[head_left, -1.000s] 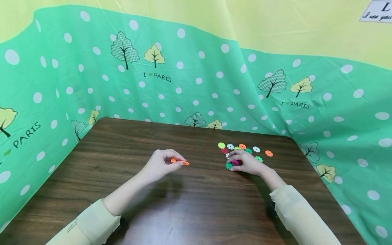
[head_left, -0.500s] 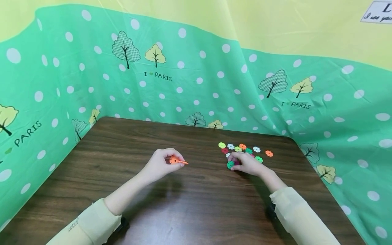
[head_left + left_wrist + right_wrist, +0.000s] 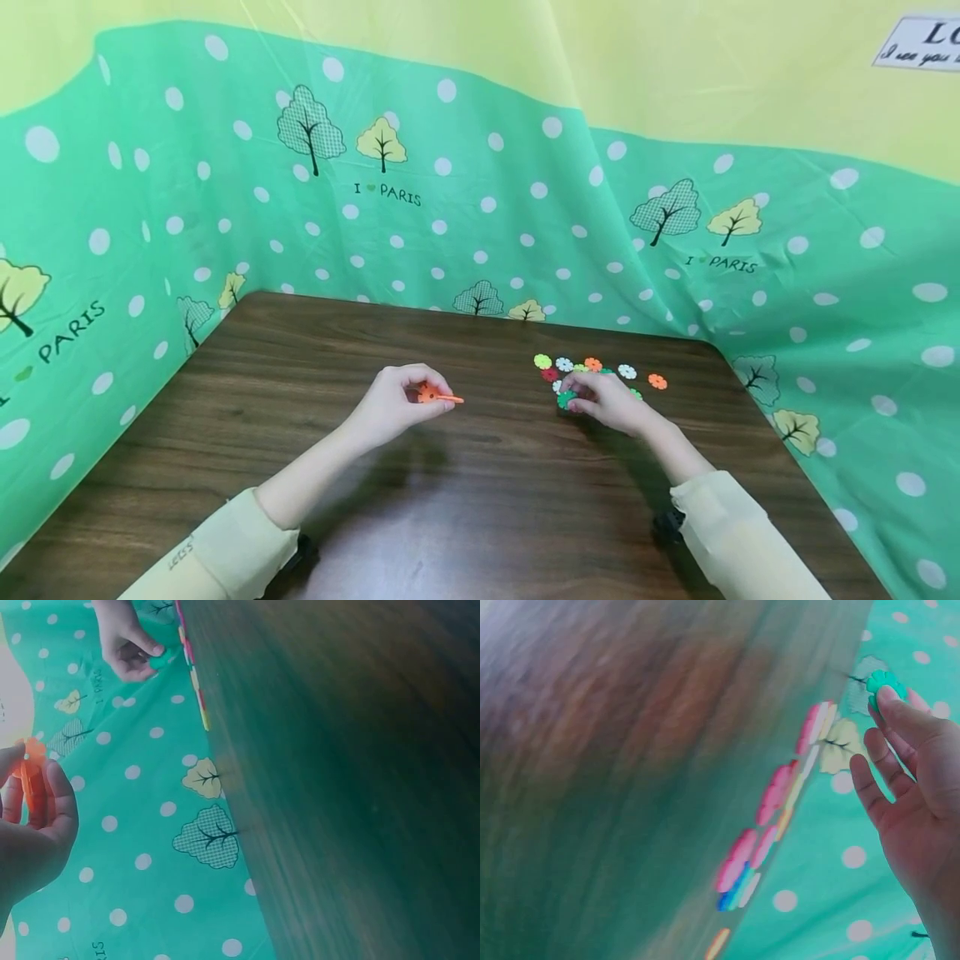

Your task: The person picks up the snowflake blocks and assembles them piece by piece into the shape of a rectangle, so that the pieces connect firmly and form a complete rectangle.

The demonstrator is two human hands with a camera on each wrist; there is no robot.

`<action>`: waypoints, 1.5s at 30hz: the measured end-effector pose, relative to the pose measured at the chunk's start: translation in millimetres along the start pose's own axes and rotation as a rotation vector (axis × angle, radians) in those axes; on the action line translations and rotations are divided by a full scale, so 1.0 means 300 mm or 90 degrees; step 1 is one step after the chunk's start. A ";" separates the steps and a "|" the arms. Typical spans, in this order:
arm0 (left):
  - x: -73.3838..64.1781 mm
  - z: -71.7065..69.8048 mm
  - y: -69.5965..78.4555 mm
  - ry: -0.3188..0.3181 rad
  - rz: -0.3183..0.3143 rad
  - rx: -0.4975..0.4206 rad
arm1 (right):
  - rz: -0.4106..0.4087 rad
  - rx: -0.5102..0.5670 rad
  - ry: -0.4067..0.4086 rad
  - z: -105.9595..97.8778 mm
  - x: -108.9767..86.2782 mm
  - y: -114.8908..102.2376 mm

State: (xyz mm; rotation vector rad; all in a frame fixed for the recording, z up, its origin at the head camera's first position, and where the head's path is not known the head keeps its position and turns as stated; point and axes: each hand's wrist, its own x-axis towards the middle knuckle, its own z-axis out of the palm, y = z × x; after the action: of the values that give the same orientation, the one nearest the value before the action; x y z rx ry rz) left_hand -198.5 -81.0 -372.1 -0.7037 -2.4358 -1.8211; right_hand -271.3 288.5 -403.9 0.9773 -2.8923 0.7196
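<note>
My left hand (image 3: 393, 402) pinches orange flower-shaped plastic discs (image 3: 428, 392) above the left-middle of the table. One disc stands upright and another lies nearly edge-on against it; in the left wrist view the orange discs (image 3: 33, 772) look joined crosswise. My right hand (image 3: 611, 405) pinches a green flower-shaped disc (image 3: 566, 400) between thumb and index finger, at the near side of the loose discs. The right wrist view has this green disc (image 3: 885, 684) raised off the table, its lower part behind the thumb. The other fingers of that hand are loosely bent.
Several loose flower-shaped discs lie beyond my right hand, among them a yellow-green disc (image 3: 542, 361), a white disc (image 3: 627, 372) and an orange disc (image 3: 657, 381). The brown wooden table (image 3: 465, 492) ends at a green dotted curtain (image 3: 480, 225).
My right hand has taken the green disc and lifted it slightly from the table. The left hand stays in place; its orange discs have turned a little.
</note>
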 end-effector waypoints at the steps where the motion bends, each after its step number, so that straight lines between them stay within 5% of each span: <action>1: 0.001 0.001 0.001 0.002 0.004 0.001 | -0.004 -0.002 0.009 -0.005 -0.002 -0.008; 17: 0.024 0.007 0.018 0.048 0.030 0.016 | -0.043 0.013 0.189 -0.068 0.012 -0.153; 25: 0.036 0.009 0.014 0.064 0.056 0.029 | -0.059 0.079 0.264 -0.068 0.021 -0.254; 31: 0.047 0.013 0.018 0.076 0.063 0.044 | -0.025 0.132 0.294 -0.068 0.022 -0.344; 40: 0.060 0.028 0.033 0.083 0.055 0.021 | -0.022 0.152 0.312 -0.097 0.012 -0.570; 45: 0.060 0.036 0.043 0.090 0.061 0.030 | -0.007 0.248 0.284 -0.072 0.029 -0.562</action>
State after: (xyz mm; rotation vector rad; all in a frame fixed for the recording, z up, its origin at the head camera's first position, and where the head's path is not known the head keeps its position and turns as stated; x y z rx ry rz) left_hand -207.2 -62.2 -359.0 -0.6522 -2.3058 -1.7109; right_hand -184.2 174.6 -312.3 0.7281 -2.4055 1.3374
